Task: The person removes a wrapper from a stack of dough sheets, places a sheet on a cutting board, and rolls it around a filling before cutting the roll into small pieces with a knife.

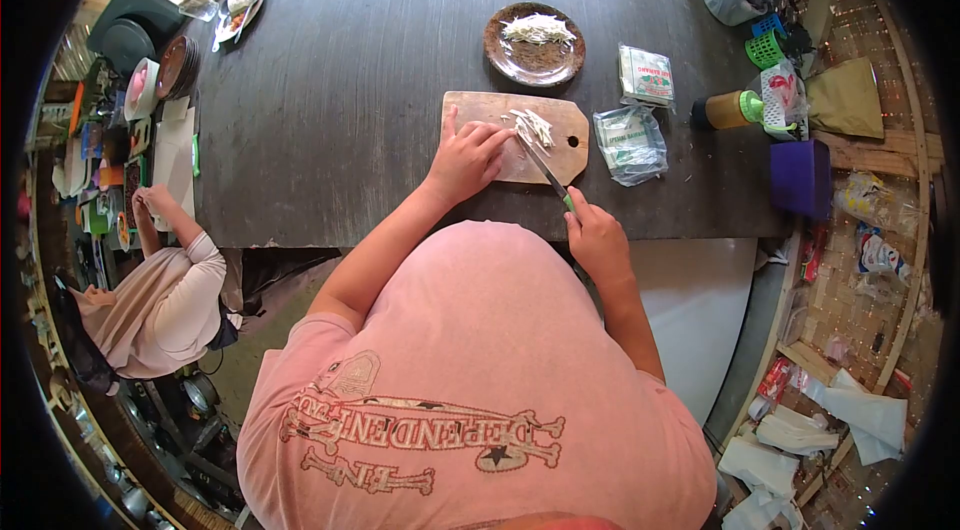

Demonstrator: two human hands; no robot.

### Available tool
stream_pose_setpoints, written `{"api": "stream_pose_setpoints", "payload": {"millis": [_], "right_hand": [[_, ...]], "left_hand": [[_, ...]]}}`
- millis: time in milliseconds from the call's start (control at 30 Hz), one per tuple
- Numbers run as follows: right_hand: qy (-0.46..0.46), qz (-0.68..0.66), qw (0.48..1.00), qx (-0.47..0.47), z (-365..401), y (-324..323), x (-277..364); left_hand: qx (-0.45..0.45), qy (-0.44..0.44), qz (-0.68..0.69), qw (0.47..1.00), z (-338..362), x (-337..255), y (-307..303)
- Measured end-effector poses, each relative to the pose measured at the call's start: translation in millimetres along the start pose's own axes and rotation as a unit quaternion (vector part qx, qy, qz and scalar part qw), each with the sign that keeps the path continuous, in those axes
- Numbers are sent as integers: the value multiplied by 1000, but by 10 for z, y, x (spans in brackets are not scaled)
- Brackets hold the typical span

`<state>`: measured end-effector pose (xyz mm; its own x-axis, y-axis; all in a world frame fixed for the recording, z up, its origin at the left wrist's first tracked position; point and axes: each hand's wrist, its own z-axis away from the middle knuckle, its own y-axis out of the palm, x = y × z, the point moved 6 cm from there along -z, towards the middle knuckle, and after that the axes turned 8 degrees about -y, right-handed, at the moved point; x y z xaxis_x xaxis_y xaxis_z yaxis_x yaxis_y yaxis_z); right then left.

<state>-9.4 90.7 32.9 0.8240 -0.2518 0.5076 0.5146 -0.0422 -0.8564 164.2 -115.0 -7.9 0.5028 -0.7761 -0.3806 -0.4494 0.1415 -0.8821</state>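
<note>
On the wooden cutting board (478, 110) lies a small pile of thin white strips (538, 128). My right hand (596, 235) is closed round the green handle of a knife (544, 168), whose blade points up and left to the strips. My left hand (470, 157) rests on the board's left part, its fingertips by the blade tip and the strips; whether they pinch a piece is too small to tell. Behind the board, a brown plate (540, 72) holds more white strips.
Two plastic-wrapped packets (646, 76) (630, 144) lie right of the board. A bottle (728, 110), a green basket (765, 50) and a purple container (800, 178) line the right edge. Another person (170, 300) is at the left, near stacked plates (177, 67).
</note>
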Motion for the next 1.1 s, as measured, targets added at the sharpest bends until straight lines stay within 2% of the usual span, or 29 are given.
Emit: {"api": "stream_pose_setpoints", "payload": {"millis": [133, 200, 500, 700, 800, 867, 967, 1100], "right_hand": [[-27, 35, 999, 6, 35, -43, 47], [-29, 36, 999, 7, 52, -72, 65], [-41, 27, 998, -28, -22, -147, 88], [-43, 15, 999, -15, -234, -23, 177], [-10, 17, 1000, 9, -303, 149, 32], [11, -80, 996, 21, -339, 175, -77], [22, -122, 992, 36, -354, 58, -38], [-18, -83, 996, 11, -302, 55, -6]], "left_hand": [[-23, -1, 19, 1000, -82, 85, -45], [-57, -31, 17, 998, -133, 137, -130], [-51, -36, 39, 997, -68, 166, -127], [-81, -51, 58, 994, 63, 151, -135], [-83, -46, 53, 994, 89, 173, -128], [-81, -52, 50, 994, 84, 184, -119], [-80, -60, 40, 994, 63, 173, -118], [-89, -39, 27, 995, 19, 102, -150]]}}
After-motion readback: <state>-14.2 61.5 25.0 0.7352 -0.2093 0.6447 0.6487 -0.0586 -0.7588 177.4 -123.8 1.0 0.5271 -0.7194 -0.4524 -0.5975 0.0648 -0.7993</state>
